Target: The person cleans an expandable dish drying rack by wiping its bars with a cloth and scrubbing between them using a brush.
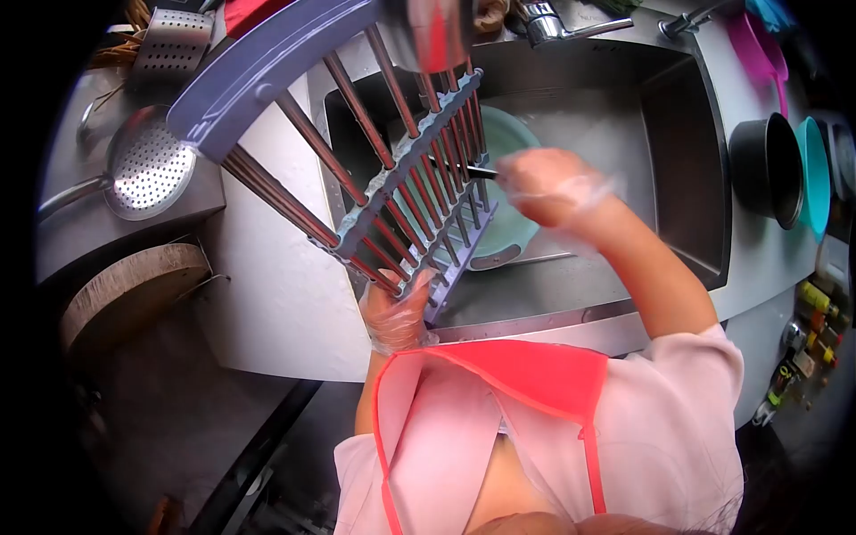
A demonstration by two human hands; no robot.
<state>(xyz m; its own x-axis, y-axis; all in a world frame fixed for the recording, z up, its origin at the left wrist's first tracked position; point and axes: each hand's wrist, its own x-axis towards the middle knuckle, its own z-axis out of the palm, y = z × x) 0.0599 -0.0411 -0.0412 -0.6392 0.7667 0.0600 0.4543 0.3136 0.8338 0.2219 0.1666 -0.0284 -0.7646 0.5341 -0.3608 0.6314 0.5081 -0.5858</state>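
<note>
A rack of metal bars, with a purple end panel and grey plastic strips, stands tilted over the left side of the sink. My left hand, in a clear plastic glove, is closed round the rack's lower bars. My right hand, also gloved, grips a thin tool with a dark handle. Its far end passes in among the bars, so its kind is hidden. Behind the rack, a pale green basin sits in the sink, partly covered by the bars.
A faucet rises at the sink's back edge. On the right counter are a black pot, a turquoise basin and a pink scoop. A perforated skimmer and a round wooden board are at the left.
</note>
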